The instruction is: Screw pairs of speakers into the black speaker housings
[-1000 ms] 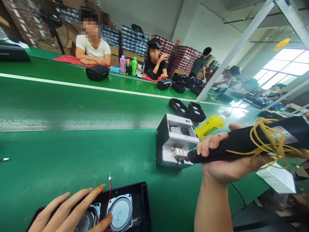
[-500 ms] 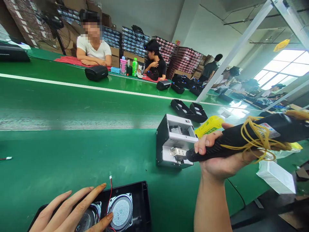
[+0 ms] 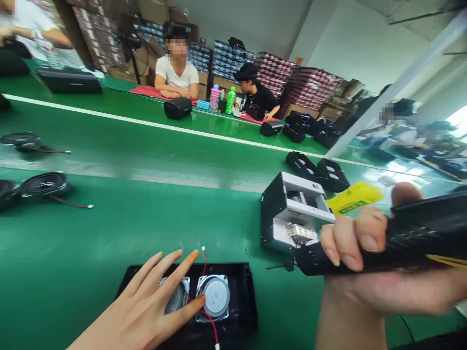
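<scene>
My left hand (image 3: 156, 299) lies with fingers spread over two round speakers in a black plastic housing (image 3: 239, 296). Its thumb touches the edge of the right speaker (image 3: 218, 297); the palm and fingers partly cover the left speaker (image 3: 177, 297). Thin red wires with white plugs run from the speakers. My right hand (image 3: 365, 248) is wrapped round a black electric screwdriver (image 3: 408, 238), held above the bench, its bit pointing left. Behind the screwdriver tip stands a grey-and-black screw feeder (image 3: 280, 214). Whether a screw sits on the bit is too blurred to tell.
Loose speakers (image 3: 45, 184) with wires lie on the green bench at left. A yellow packet (image 3: 355, 197) is behind the feeder, near open black housings (image 3: 304, 165). Across the bench sit co-workers (image 3: 177, 75), with bottles (image 3: 230, 100) and closed black speaker boxes (image 3: 177, 108).
The screwdriver tip has come away from the feeder, leftward and nearer to me. The view has turned left, bringing loose speakers into sight. My left hand stays on the housing.
</scene>
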Tool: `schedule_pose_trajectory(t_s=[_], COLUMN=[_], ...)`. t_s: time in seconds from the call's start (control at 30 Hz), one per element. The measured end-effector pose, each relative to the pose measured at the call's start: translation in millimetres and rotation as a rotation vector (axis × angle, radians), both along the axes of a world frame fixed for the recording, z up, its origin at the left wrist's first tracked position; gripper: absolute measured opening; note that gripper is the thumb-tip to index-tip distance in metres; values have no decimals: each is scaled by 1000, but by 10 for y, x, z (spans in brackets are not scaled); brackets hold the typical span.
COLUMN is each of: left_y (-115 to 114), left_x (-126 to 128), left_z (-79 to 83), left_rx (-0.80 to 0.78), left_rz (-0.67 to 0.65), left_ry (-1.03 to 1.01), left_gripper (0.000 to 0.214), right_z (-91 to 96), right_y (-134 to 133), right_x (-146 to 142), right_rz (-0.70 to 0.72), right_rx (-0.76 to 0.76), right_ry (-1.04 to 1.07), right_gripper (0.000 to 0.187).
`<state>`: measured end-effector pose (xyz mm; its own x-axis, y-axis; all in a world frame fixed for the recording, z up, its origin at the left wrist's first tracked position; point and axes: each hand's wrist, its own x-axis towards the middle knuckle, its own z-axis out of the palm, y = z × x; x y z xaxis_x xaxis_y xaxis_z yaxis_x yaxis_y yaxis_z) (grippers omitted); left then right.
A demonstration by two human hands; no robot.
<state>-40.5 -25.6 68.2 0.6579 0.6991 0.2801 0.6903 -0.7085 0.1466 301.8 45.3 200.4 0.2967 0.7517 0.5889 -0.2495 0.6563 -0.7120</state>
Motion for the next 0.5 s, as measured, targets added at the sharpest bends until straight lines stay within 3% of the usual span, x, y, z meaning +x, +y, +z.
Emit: schedule_pose_trajectory(t_s=[0.1, 0.17, 0.33, 0.5], left_y=[-14, -7, 17, 50], left_x=[4, 26, 96, 81], left_z=[202, 262, 291, 345], left_rx=[-80, -140, -271, -307], left_rz=[-38, -31, 18, -29], left_ry=[131, 151, 55, 49], left_gripper=[119, 116, 88, 81], right_z=[85, 90, -78, -332], right_y=[-54, -62, -31, 35], right_x=[-349, -562, -932, -1027], right_rz=[159, 281, 470, 491], right_rx=[-65, -70, -99, -113], right_ry=[40, 26, -33, 2], right_gripper=[34, 30, 45, 57])
